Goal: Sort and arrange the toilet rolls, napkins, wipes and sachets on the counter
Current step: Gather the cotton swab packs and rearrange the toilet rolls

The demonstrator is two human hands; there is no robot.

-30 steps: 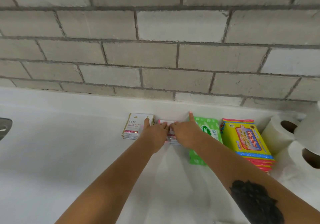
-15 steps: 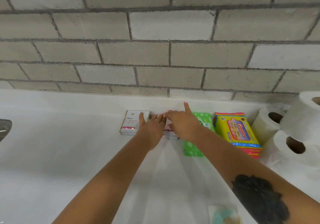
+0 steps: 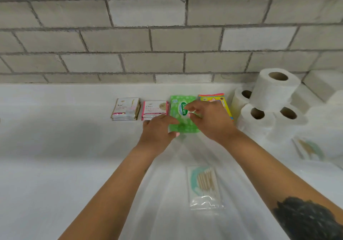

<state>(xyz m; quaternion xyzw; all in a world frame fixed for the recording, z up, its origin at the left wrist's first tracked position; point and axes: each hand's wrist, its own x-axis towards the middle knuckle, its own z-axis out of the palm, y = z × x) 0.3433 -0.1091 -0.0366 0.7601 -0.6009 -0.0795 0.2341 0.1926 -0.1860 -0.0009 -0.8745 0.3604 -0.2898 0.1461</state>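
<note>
White counter [image 3: 55, 165] carries sachet stacks [image 3: 126, 109], wipes packs [image 3: 182, 117], toilet rolls [image 3: 274, 89], cotton-bud packet [image 3: 204, 186]

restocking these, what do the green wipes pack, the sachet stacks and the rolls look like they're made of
Green wipes pack: soft plastic film, slightly glossy, printed label; it looks limp.
Sachet stacks: thin laminated foil or plastic, probably; edges look metallic, faces carry print.
Toilet rolls: white matte tissue paper wound on brown cardboard cores, seen at the open ends.
</note>
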